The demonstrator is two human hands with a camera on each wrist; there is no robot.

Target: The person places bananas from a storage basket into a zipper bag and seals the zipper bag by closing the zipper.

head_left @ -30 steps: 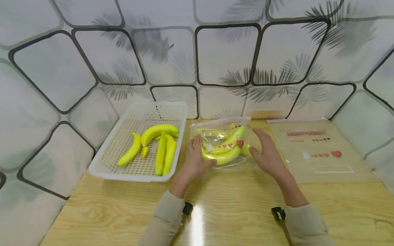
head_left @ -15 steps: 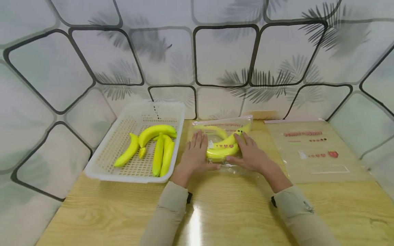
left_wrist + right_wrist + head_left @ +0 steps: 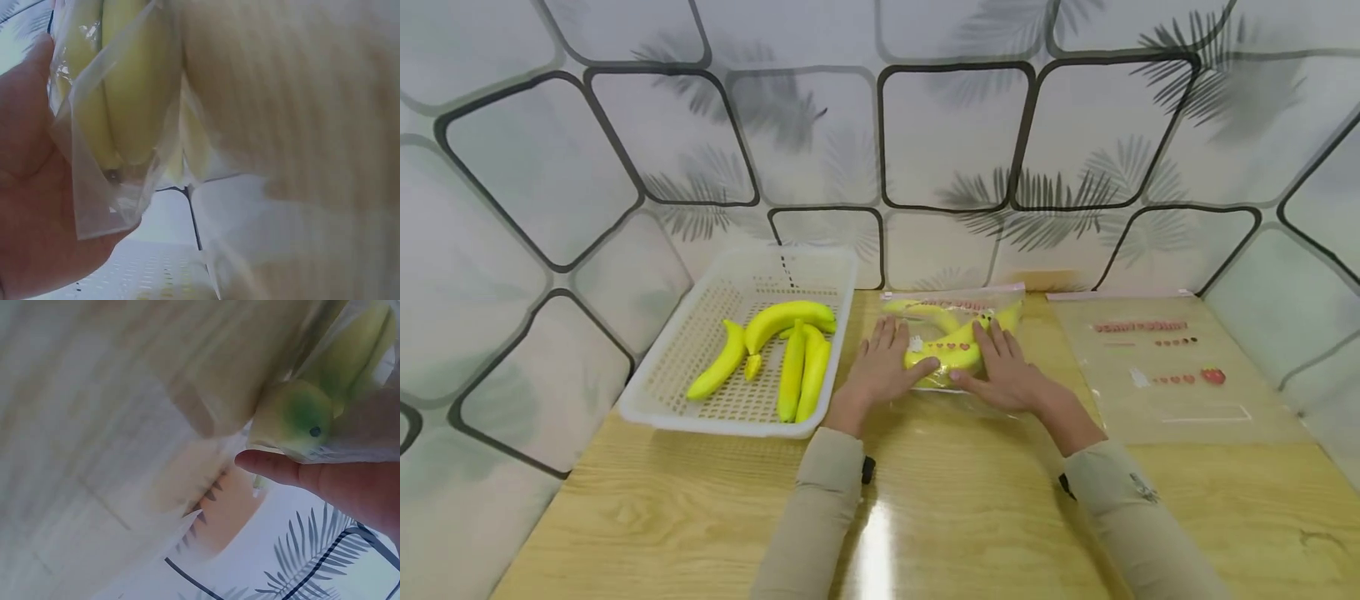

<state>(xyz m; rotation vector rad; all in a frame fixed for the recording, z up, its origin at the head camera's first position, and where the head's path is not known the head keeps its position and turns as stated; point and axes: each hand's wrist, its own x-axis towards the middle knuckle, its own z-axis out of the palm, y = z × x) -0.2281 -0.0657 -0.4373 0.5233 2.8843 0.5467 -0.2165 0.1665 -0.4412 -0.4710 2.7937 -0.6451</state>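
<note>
Background: one white wall (image 3: pixel 955 133) printed with rounded black outlines and grey palm leaves, standing behind one wood-grain table (image 3: pixel 970 517). Clear zip bags on the table number two. One, the filled zip bag (image 3: pixel 955 292), lies near the middle with its pink strip toward the wall; at least three bagged bananas (image 3: pixel 951 356) show through its printed film, but overlap and glare prevent an exact count. Left hand (image 3: pixel 880 364) rests on the left side of this bag, fingers straight and close together, thumb apart and reaching over the lower banana. Right hand (image 3: pixel 1009 377) rests on the right side, fingers extended over the bag, thumb apart and pointing inward; neither hand pinches anything. At the right wrist, one green-tinged banana end with a dark tip is seen beside the hand. Two beige sleeves (image 3: pixel 820 508) and two black wrist fittings, partly hidden at the cuffs, are noted. Well to the right, one flat zip bag (image 3: pixel 1180 358) with red lettering and one printed strawberry lies on the table. Left of the filled bag stands one white perforated basket (image 3: pixel 715 428), holding at least four loose bananas (image 3: pixel 790 315), some overlapping.
</note>
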